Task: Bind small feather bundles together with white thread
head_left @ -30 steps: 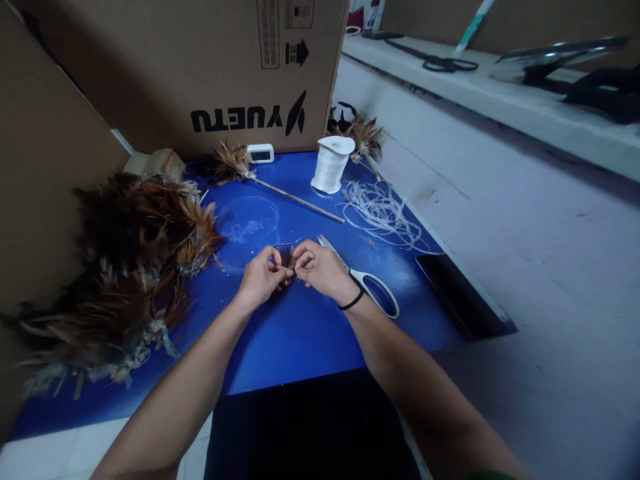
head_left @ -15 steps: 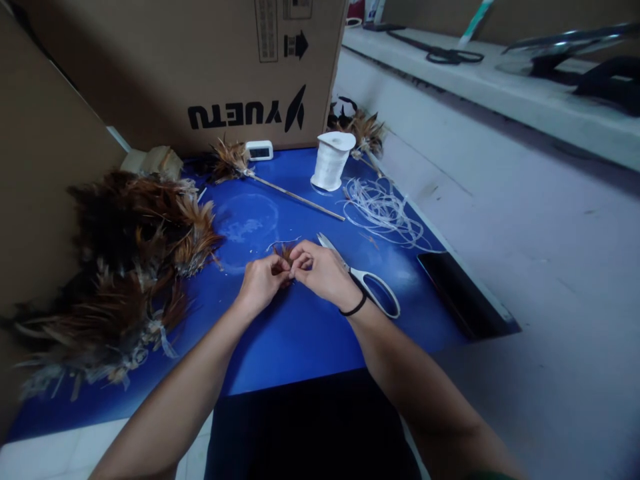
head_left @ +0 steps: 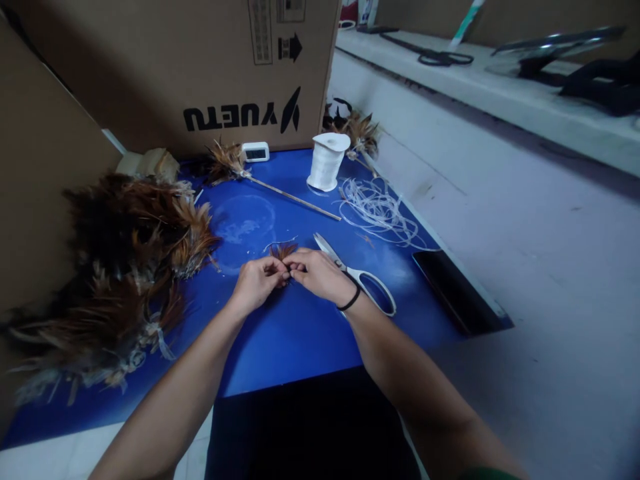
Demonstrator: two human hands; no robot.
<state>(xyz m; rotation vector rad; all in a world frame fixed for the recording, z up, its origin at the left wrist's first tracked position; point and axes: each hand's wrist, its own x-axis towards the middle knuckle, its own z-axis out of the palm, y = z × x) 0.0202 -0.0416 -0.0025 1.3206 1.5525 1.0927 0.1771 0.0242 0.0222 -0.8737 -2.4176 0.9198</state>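
A small bunch of brown feathers (head_left: 283, 251) shows between my hands, low over the blue table (head_left: 300, 347). My left hand (head_left: 257, 283) is closed in a pinch on it from the left. From the right, my right hand (head_left: 323, 275) pinches at the same spot, its fingertips meeting the left ones. The base of the bunch is hidden by my fingers. White-handled scissors (head_left: 370, 283) lie beside and partly under my right wrist, blades pointing away. A short piece of white string (head_left: 280, 243) rests just beyond the feathers.
Piles of brown feather bundles (head_left: 135, 233) cover the left side. Farther back are a feather-topped stick (head_left: 295, 198), a small digital display (head_left: 255, 152), a white spool (head_left: 327, 163) and loose white strands (head_left: 375, 210). A dark phone (head_left: 457, 290) lies right, by the wall. A cardboard box (head_left: 150, 73) stands behind.
My right hand has turned lower and flatter, its fingers drawn closer together at the pinch. More of the brown feathers now shows. The whole view has shifted slightly.
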